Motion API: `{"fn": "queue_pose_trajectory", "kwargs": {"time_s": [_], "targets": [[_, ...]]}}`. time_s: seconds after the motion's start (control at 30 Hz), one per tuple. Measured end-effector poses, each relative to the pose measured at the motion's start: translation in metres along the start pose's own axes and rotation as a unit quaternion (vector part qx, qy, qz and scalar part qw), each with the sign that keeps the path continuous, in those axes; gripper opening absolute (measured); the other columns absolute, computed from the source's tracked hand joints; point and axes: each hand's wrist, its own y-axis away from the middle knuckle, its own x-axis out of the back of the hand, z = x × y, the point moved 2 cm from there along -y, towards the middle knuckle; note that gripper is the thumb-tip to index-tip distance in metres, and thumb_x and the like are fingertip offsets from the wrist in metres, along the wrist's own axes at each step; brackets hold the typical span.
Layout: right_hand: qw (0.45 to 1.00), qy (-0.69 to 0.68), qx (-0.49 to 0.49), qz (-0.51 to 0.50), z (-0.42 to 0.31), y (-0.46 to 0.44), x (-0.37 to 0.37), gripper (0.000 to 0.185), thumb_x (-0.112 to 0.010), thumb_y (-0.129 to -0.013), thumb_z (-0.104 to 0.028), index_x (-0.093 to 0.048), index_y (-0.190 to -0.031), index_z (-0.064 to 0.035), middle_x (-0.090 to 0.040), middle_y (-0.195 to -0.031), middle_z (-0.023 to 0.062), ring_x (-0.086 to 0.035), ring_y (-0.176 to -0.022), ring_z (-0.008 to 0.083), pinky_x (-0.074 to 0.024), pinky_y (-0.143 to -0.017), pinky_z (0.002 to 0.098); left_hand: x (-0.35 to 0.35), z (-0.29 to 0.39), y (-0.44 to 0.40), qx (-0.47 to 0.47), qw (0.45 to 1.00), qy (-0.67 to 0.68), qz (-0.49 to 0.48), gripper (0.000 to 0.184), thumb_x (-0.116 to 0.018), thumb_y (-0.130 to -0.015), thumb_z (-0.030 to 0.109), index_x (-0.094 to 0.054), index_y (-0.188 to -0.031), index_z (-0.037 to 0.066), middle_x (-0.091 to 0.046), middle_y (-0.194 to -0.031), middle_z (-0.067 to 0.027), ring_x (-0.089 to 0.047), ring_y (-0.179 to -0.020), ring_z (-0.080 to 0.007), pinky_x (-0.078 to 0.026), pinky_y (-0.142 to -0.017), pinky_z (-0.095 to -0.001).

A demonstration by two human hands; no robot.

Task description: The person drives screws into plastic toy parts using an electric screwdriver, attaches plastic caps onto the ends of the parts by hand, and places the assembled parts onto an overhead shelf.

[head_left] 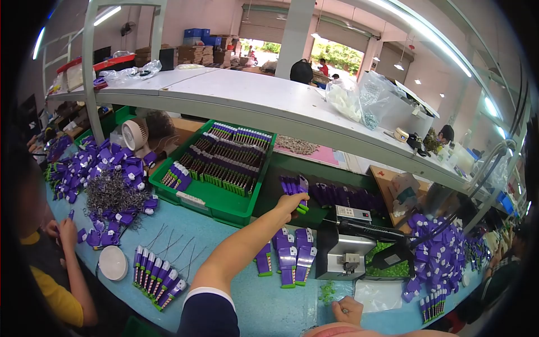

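Note:
My left hand (292, 205) reaches forward across the bench, its fingers closed on purple-and-green plastic pieces (302, 186). Just below that forearm lie several more purple pieces with green ends (286, 258), side by side on the blue bench top. My right hand (348, 310) rests near the front edge with its fingers curled; whatever they hold, if anything, is hidden. Beside it are small loose green parts (327, 292) and a clear plastic bag (378, 295). A grey bench machine (345, 250) with a small control panel stands just beyond this hand.
A green tray (216, 210) holds rows of purple pieces. Heaps of purple parts (435, 247) lie on the right and left, with a wire pile (115, 194) at left. A white bowl (113, 263) sits near a co-worker's hand (67, 231). A white shelf (224, 87) spans above.

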Motion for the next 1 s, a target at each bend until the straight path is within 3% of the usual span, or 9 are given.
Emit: {"fn": "queue_pose_trajectory", "kwargs": {"time_s": [0.3, 0.53, 0.63, 0.7, 0.73, 0.83, 0.87, 0.97, 1.0], "targets": [[0.999, 0.041, -0.019, -0.027, -0.021, -0.005, 0.002, 0.022, -0.069, -0.074, 0.0, -0.053, -0.059, -0.0007, -0.057, -0.059, 0.0065, -0.053, -0.054, 0.0167, -0.0412, -0.053, 0.0279, 0.001, 0.006, -0.007, 0.001, 0.998, -0.062, 0.022, 0.02, -0.075, -0.067, 0.021, -0.062, -0.079, 0.011, -0.064, -0.069, -0.0028, -0.06, -0.059, -0.0143, -0.043, -0.049, -0.032], [0.997, -0.08, -0.018, -0.003, -0.016, -0.013, -0.004, 0.023, -0.068, -0.073, 0.003, -0.054, -0.056, -0.0002, -0.057, -0.059, 0.0081, -0.05, -0.052, 0.0185, -0.0383, -0.05, 0.0281, 0.001, 0.007, -0.064, 0.008, 0.968, -0.222, 0.119, 0.034, -0.082, -0.061, 0.029, -0.066, -0.077, 0.003, -0.065, -0.08, -0.008, -0.063, -0.067, -0.0186, -0.052, -0.057, -0.0371], [0.995, -0.097, -0.021, -0.01, -0.012, -0.013, -0.002, 0.022, -0.067, -0.074, 0.003, -0.054, -0.057, 0.0002, -0.058, -0.061, 0.0085, -0.051, -0.053, 0.0187, -0.0385, -0.051, 0.0282, -0.013, 0.006, -0.073, -0.006, 0.96, -0.249, 0.13, 0.052, -0.085, -0.059, 0.039, -0.066, -0.086, -0.002, -0.066, -0.089, -0.0135, -0.066, -0.076, -0.0247, -0.054, -0.065, -0.0374], [0.994, -0.106, -0.026, -0.016, -0.009, -0.013, -0.001, 0.022, -0.067, -0.074, 0.002, -0.054, -0.057, 0.0004, -0.058, -0.062, 0.0088, -0.051, -0.054, 0.0189, -0.0387, -0.051, 0.0285, -0.02, 0.005, -0.077, -0.093, 0.915, -0.366, 0.144, 0.081, -0.085, -0.058, 0.048, -0.057, -0.107, -0.01, -0.063, -0.107, -0.0215, -0.063, -0.097, -0.0317, -0.053, -0.081, -0.0366], [0.993, -0.116, -0.028, -0.015, -0.008, -0.013, 0.0, 0.021, -0.066, -0.074, 0.003, -0.054, -0.057, 0.0006, -0.058, -0.062, 0.0091, -0.051, -0.055, 0.019, -0.0386, -0.051, 0.0287, -0.029, 0.011, -0.059, -0.101, 0.899, -0.4, 0.15, 0.1, -0.084, -0.059, 0.05, -0.042, -0.123, -0.015, -0.053, -0.122, -0.0281, -0.054, -0.114, -0.0362, -0.046, -0.093, -0.037], [0.991, -0.128, -0.04, -0.016, -0.009, -0.013, 0.004, 0.02, -0.064, -0.076, 0.002, -0.055, -0.057, 0.001, -0.059, -0.063, 0.0096, -0.051, -0.055, 0.0198, -0.0385, -0.053, 0.0298, -0.034, 0.007, -0.061, -0.172, 0.866, -0.435, 0.175, 0.091, -0.081, -0.062, 0.052, -0.046, -0.118, -0.011, -0.057, -0.118, -0.0264, -0.058, -0.108, -0.0351, -0.047, -0.091, -0.0366], [0.991, -0.129, -0.043, -0.021, -0.01, -0.014, 0.005, 0.021, -0.062, -0.077, 0.001, -0.055, -0.058, 0.0011, -0.059, -0.064, 0.0098, -0.05, -0.055, 0.0205, -0.0385, -0.054, 0.0306, -0.033, 0.009, -0.061, -0.221, 0.828, -0.484, 0.178, 0.087, -0.08, -0.064, 0.05, -0.047, -0.117, -0.011, -0.058, -0.114, -0.0268, -0.06, -0.105, -0.0352, -0.048, -0.089, -0.0381], [0.991, -0.128, -0.033, -0.015, -0.009, -0.011, 0.005, 0.024, -0.058, -0.08, -0.001, -0.054, -0.056, 0.0008, -0.058, -0.063, 0.0103, -0.049, -0.056, 0.0214, -0.0378, -0.057, 0.0317, -0.034, 0.038, -0.002, -0.198, 0.86, -0.462, 0.092, 0.066, -0.074, -0.069, 0.036, -0.051, -0.114, -0.007, -0.061, -0.11, -0.0243, -0.061, -0.103, -0.034, -0.048, -0.089, -0.039], [0.989, -0.14, -0.03, -0.027, -0.008, -0.01, 0.005, 0.026, -0.054, -0.084, -0.004, -0.054, -0.058, 0.0012, -0.057, -0.064, 0.0106, -0.049, -0.058, 0.0208, -0.0374, -0.058, 0.0318, -0.026, 0.033, 0.003, -0.255, 0.86, -0.425, 0.12, 0.062, -0.073, -0.07, 0.032, -0.053, -0.115, -0.005, -0.06, -0.111, -0.0237, -0.06, -0.105, -0.0338, -0.047, -0.091, -0.0397]]}}
